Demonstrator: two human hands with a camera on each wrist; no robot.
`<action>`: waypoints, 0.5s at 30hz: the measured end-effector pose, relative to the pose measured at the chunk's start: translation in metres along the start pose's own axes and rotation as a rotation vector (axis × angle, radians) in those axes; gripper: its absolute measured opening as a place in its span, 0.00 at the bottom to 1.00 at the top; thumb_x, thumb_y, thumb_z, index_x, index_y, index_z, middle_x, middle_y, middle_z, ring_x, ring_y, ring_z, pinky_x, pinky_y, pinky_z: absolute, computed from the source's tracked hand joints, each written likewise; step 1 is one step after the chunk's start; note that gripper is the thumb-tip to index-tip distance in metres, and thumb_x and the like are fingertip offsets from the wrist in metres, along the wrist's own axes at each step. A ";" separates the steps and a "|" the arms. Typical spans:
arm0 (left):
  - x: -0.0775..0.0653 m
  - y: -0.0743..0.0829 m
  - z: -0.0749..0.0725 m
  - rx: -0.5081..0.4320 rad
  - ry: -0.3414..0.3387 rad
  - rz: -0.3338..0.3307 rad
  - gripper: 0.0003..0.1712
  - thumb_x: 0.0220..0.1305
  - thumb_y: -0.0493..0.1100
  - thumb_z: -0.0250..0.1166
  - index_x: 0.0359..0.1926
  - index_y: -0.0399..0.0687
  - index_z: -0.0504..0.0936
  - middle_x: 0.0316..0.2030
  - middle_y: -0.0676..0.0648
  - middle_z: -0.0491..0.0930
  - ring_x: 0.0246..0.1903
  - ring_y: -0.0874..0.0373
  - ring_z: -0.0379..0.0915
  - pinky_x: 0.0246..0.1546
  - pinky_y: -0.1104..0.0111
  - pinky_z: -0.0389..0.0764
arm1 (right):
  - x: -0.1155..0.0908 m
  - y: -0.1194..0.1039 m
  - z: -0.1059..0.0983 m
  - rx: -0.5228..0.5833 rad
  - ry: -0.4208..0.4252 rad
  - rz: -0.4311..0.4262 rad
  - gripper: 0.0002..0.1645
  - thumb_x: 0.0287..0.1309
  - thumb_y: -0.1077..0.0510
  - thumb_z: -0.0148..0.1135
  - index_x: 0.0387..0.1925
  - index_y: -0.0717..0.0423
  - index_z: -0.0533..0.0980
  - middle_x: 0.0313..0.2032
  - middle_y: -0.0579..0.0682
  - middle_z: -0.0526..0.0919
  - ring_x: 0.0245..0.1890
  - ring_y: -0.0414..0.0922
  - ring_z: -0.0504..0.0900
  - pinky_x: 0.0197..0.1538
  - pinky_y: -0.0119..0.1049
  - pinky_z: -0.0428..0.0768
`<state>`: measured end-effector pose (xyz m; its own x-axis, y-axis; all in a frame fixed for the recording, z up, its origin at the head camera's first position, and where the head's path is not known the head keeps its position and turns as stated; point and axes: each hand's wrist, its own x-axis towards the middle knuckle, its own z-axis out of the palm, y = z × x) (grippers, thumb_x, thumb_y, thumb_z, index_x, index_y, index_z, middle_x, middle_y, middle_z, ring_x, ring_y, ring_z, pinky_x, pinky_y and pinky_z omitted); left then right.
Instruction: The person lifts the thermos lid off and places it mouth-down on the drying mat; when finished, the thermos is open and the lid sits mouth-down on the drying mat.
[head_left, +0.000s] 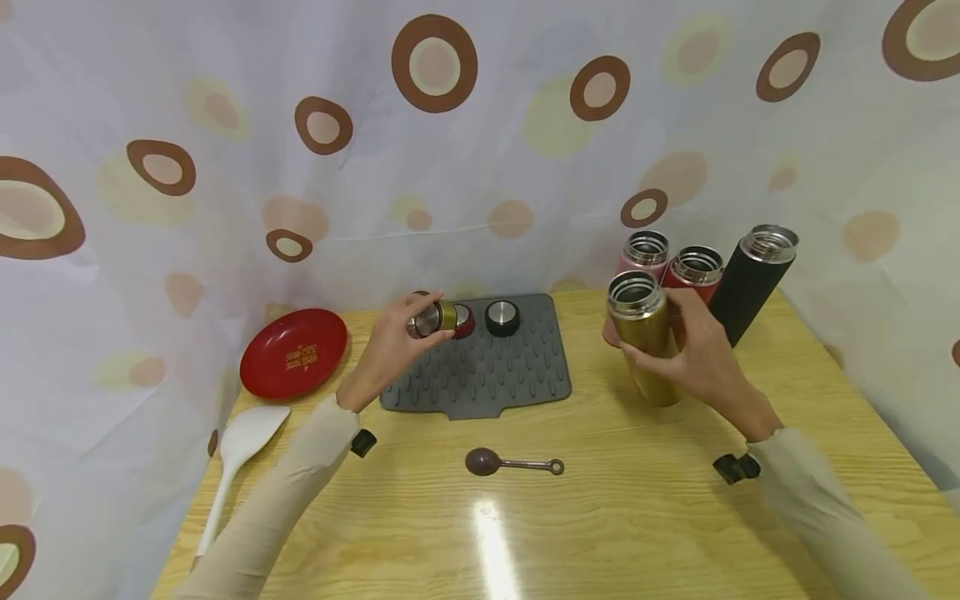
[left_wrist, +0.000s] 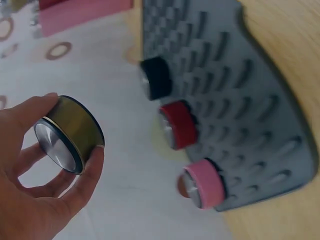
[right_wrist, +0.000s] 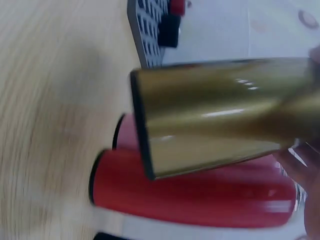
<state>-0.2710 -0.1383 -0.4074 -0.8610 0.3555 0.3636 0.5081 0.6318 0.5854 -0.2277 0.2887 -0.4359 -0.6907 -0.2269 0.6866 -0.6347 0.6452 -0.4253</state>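
My left hand (head_left: 396,337) holds a gold bottle lid (left_wrist: 75,132) between thumb and fingers, above the left part of a grey drying mat (head_left: 517,375). On that mat sit a black lid (head_left: 502,318), a red lid (left_wrist: 179,125) and a pink lid (left_wrist: 205,183). Over on the right, my right hand (head_left: 697,346) grips a lidless gold thermos bottle (right_wrist: 220,117), its mouth upward and slightly tilted. Just behind it stand a pink bottle (head_left: 643,248), a red bottle (right_wrist: 195,192) and a black bottle (head_left: 753,279), all with open mouths.
A dark spoon (head_left: 483,462) lies on the wooden table (head_left: 615,517) in front of the mat. At the left are a red plate (head_left: 288,354) and a white spatula (head_left: 247,433). A patterned curtain (head_left: 480,167) borders the table's back and sides.
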 end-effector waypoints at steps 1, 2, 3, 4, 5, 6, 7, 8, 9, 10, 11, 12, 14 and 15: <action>-0.002 -0.006 0.002 0.032 -0.019 -0.013 0.36 0.64 0.44 0.77 0.71 0.42 0.77 0.58 0.36 0.79 0.52 0.44 0.78 0.46 0.54 0.86 | 0.000 0.003 -0.004 0.005 0.053 -0.001 0.50 0.50 0.46 0.82 0.62 0.73 0.68 0.52 0.65 0.77 0.47 0.43 0.76 0.52 0.15 0.67; -0.003 -0.012 0.005 0.057 -0.035 -0.026 0.37 0.64 0.45 0.77 0.72 0.42 0.76 0.58 0.36 0.79 0.54 0.43 0.77 0.49 0.52 0.85 | -0.001 0.006 -0.008 0.003 0.102 0.005 0.52 0.52 0.40 0.79 0.61 0.75 0.68 0.51 0.65 0.76 0.47 0.39 0.74 0.51 0.16 0.66; -0.005 -0.017 0.006 0.076 -0.048 -0.038 0.37 0.64 0.45 0.77 0.72 0.41 0.76 0.59 0.36 0.79 0.56 0.42 0.77 0.52 0.51 0.84 | -0.002 0.010 -0.012 0.006 0.157 0.015 0.55 0.53 0.34 0.76 0.61 0.76 0.68 0.51 0.62 0.77 0.48 0.36 0.73 0.51 0.19 0.66; -0.007 -0.021 0.008 0.092 -0.058 -0.050 0.38 0.64 0.45 0.77 0.72 0.41 0.76 0.60 0.36 0.78 0.57 0.41 0.77 0.54 0.49 0.83 | -0.003 0.014 -0.015 0.005 0.215 0.028 0.58 0.54 0.29 0.72 0.60 0.78 0.67 0.51 0.56 0.78 0.48 0.32 0.72 0.51 0.20 0.67; -0.009 -0.025 0.008 0.103 -0.064 -0.058 0.38 0.64 0.44 0.77 0.72 0.40 0.76 0.60 0.35 0.78 0.57 0.40 0.77 0.56 0.48 0.82 | -0.004 0.017 -0.018 0.007 0.276 0.048 0.59 0.53 0.27 0.70 0.60 0.77 0.69 0.51 0.51 0.79 0.49 0.30 0.72 0.52 0.19 0.68; -0.010 -0.028 0.009 0.110 -0.072 -0.067 0.38 0.64 0.44 0.77 0.72 0.41 0.76 0.60 0.35 0.78 0.58 0.40 0.76 0.57 0.47 0.81 | -0.005 0.021 -0.021 0.017 0.336 0.069 0.58 0.52 0.28 0.72 0.59 0.76 0.70 0.52 0.44 0.78 0.51 0.28 0.72 0.53 0.20 0.69; -0.011 -0.032 0.009 0.117 -0.077 -0.072 0.37 0.64 0.43 0.77 0.72 0.40 0.76 0.60 0.35 0.78 0.57 0.40 0.76 0.57 0.47 0.81 | -0.006 0.025 -0.024 0.027 0.396 0.089 0.55 0.50 0.31 0.74 0.59 0.74 0.72 0.54 0.39 0.77 0.51 0.28 0.73 0.53 0.20 0.69; -0.012 -0.035 0.009 0.123 -0.083 -0.077 0.37 0.64 0.42 0.77 0.72 0.40 0.76 0.59 0.35 0.78 0.57 0.40 0.76 0.57 0.47 0.80 | -0.006 0.027 -0.028 0.035 0.448 0.116 0.51 0.49 0.35 0.77 0.59 0.71 0.73 0.54 0.33 0.75 0.51 0.28 0.73 0.53 0.20 0.70; -0.013 -0.038 0.009 0.131 -0.090 -0.081 0.37 0.64 0.42 0.77 0.72 0.40 0.76 0.58 0.35 0.79 0.55 0.41 0.77 0.55 0.47 0.81 | -0.006 0.030 -0.030 0.046 0.498 0.140 0.47 0.47 0.41 0.79 0.60 0.68 0.74 0.55 0.30 0.74 0.52 0.29 0.74 0.53 0.21 0.71; -0.013 -0.041 0.009 0.138 -0.098 -0.085 0.36 0.65 0.41 0.77 0.72 0.40 0.76 0.57 0.35 0.79 0.53 0.41 0.77 0.54 0.48 0.81 | -0.006 0.031 -0.033 0.055 0.538 0.167 0.44 0.47 0.46 0.79 0.60 0.66 0.73 0.55 0.29 0.73 0.52 0.29 0.75 0.53 0.21 0.71; -0.013 -0.044 0.009 0.143 -0.107 -0.089 0.36 0.65 0.41 0.76 0.71 0.40 0.76 0.56 0.35 0.79 0.51 0.41 0.77 0.53 0.48 0.80 | -0.005 0.029 -0.036 0.069 0.572 0.200 0.42 0.46 0.52 0.80 0.61 0.63 0.73 0.55 0.29 0.74 0.51 0.30 0.75 0.53 0.22 0.72; -0.014 -0.047 0.009 0.154 -0.119 -0.094 0.36 0.65 0.41 0.76 0.71 0.39 0.76 0.55 0.34 0.79 0.50 0.41 0.77 0.52 0.48 0.80 | -0.005 0.028 -0.037 0.078 0.596 0.233 0.41 0.45 0.57 0.79 0.62 0.61 0.73 0.54 0.29 0.73 0.52 0.31 0.75 0.53 0.23 0.72; -0.014 -0.052 0.011 0.178 -0.147 -0.118 0.36 0.65 0.41 0.76 0.71 0.38 0.76 0.55 0.33 0.79 0.51 0.39 0.77 0.54 0.47 0.80 | -0.004 0.022 -0.040 0.101 0.635 0.297 0.40 0.45 0.62 0.79 0.62 0.60 0.72 0.54 0.31 0.74 0.52 0.31 0.75 0.53 0.24 0.72; -0.014 -0.054 0.012 0.190 -0.160 -0.130 0.36 0.64 0.41 0.77 0.71 0.38 0.76 0.56 0.32 0.79 0.52 0.38 0.77 0.55 0.46 0.80 | -0.004 0.021 -0.041 0.113 0.648 0.333 0.40 0.46 0.64 0.78 0.63 0.60 0.72 0.54 0.32 0.74 0.52 0.32 0.75 0.52 0.24 0.72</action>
<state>-0.2864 -0.1694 -0.4531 -0.9190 0.3575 0.1663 0.3927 0.7920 0.4675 -0.2238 0.3329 -0.4236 -0.5316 0.4672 0.7065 -0.4831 0.5179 -0.7060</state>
